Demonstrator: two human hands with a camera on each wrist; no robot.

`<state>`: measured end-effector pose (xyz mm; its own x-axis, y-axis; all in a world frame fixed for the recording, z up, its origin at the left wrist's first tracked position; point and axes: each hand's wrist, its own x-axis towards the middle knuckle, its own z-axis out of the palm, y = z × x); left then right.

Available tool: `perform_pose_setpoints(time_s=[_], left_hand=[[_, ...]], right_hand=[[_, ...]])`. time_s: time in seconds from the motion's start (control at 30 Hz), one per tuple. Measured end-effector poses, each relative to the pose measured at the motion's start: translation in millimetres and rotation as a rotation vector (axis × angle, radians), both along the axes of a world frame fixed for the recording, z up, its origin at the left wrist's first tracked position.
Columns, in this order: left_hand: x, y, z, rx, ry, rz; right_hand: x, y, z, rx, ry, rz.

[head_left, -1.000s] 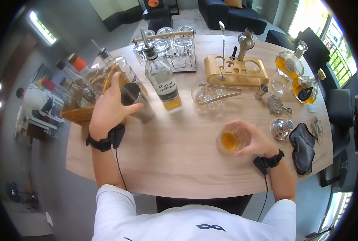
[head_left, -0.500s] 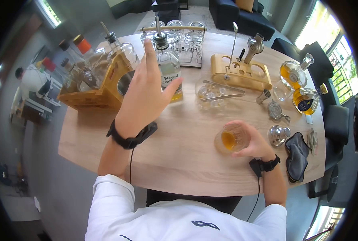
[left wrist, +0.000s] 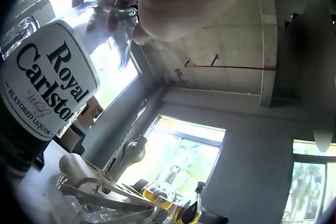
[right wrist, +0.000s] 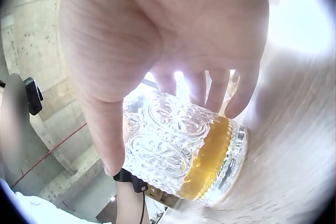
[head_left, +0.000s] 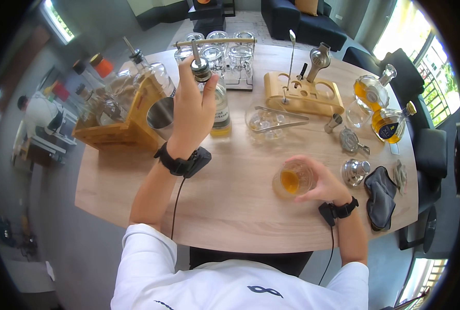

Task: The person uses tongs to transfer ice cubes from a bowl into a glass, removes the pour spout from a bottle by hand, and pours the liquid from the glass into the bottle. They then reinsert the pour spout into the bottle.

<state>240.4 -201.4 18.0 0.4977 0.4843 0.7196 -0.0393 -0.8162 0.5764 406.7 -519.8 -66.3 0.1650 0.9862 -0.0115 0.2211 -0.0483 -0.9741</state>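
My left hand is at the neck of a whisky bottle with a metal pourer. Its thumb and fingers curl around the neck; in the left wrist view they lie at the shoulder of the labelled bottle. Just left of this hand stands a metal shaker tin, partly hidden by it. My right hand holds a patterned glass tumbler on the table, thumb on one side and fingers on the other. Amber liquid fills the tumbler's lower part.
A wooden crate of bottles stands at left, a rack of glasses behind. Tongs lie across an ice bowl near a bamboo tool stand. A jigger, strainer, shaker top and grey cloth lie at right.
My left hand has left the shaker tin, moved right and taken the whisky bottle by its neck. My right hand has stayed on the tumbler.
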Motion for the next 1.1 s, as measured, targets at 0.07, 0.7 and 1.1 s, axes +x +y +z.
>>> perform_pose_setpoints(time_s=[0.07,0.7,1.1], left_hand=[[-1.2,-1.3,-2.7,-0.025,-0.018,-0.034],[-44.0,-62.2,8.8,-0.606,-0.05,-0.705],[-44.1,-65.0,4.9,-0.665,-0.066,-0.812]], right_hand=[[-0.8,-2.0,-1.5,-0.015,0.01,-0.002],[0.1,2.0,-4.4,-0.044,0.07,0.044],[2.7,1.7,-10.1,-0.016,0.12,0.057]])
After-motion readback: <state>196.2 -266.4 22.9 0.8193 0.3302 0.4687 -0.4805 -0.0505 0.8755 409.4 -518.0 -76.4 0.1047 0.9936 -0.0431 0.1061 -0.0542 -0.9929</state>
